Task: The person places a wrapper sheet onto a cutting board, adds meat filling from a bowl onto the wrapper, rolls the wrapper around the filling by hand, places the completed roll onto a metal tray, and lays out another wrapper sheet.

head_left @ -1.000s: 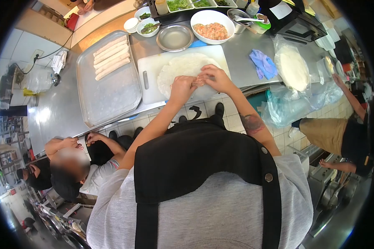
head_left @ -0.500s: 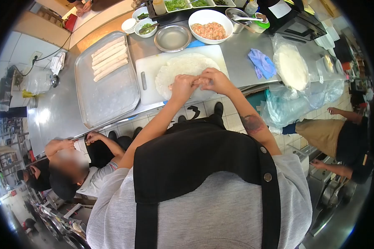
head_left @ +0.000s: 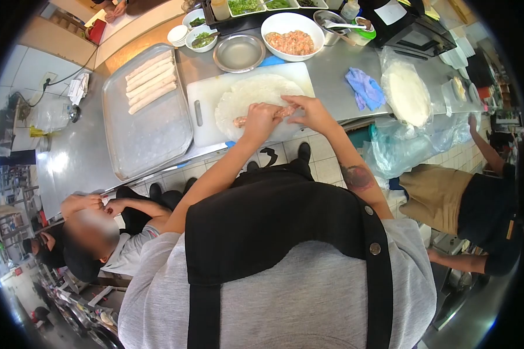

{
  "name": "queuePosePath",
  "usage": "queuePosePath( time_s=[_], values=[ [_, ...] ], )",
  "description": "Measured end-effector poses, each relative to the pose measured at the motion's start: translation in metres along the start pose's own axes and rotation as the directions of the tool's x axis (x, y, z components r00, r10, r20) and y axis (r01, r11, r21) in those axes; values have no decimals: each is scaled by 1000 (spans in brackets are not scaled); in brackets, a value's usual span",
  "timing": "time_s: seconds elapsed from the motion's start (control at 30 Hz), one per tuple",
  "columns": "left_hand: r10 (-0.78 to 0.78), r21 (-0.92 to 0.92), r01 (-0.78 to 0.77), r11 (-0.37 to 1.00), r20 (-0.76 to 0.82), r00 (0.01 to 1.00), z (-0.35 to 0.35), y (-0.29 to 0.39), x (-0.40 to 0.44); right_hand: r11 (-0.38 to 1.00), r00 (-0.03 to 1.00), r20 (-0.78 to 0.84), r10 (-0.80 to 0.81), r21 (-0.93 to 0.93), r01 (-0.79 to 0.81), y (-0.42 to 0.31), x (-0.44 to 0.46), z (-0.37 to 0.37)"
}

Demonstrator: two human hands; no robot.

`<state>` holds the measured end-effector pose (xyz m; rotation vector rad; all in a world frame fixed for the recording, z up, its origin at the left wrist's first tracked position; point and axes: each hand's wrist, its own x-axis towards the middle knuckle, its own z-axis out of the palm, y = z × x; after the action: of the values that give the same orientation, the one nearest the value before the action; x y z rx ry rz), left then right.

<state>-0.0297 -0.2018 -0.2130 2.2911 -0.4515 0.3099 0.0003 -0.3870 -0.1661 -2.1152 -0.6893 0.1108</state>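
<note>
A round, pale dough sheet (head_left: 230, 100) lies on a white cutting board (head_left: 206, 136). Along its near part runs a strip of pinkish minced meat (head_left: 239, 122). My left hand (head_left: 264, 120) is closed over the middle of this strip, fingers pressed on the meat. At the strip's right end, my right hand (head_left: 310, 112) has its thumb and fingers curled around the meat, with some of it showing between the two hands. Part of the strip is hidden under my left hand.
Left of the board, a metal tray (head_left: 148, 142) bears several pale rolls (head_left: 151, 81). Behind stand a metal bowl (head_left: 239, 53) and a white bowl of minced meat (head_left: 291, 42). A blue cloth (head_left: 365, 88) and bagged dough sheets (head_left: 406, 96) lie right. People stand on both sides.
My hands have moved slightly apart along the meat strip, and more of its left end shows. The person at the right has shifted, one arm reaching toward the counter.
</note>
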Motion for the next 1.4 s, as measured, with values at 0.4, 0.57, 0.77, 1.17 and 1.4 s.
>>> queuePosePath(
  time_s=[0.4,0.57,0.77,1.17,1.4],
  values=[
    [46,-35,-48,998,-54,997,-11,13,8,957,987,-74,140,266,-116,48,27,-18],
    [-59,-15,58,998,-148,987,-57,-2,-4,950,973,-218,-81,-313,9,40,107,-56],
    [-276,14,296,955,-321,906,-122,-37,-54,753,963,266,48,-643,141,82,166,-40],
    [-536,-121,537,835,-395,746,-136,-47,-108,807,977,210,35,-582,96,61,163,-54],
    [-442,-104,433,896,-328,835,-119,-34,-90,979,932,350,-91,-141,148,8,92,-37]
  ],
)
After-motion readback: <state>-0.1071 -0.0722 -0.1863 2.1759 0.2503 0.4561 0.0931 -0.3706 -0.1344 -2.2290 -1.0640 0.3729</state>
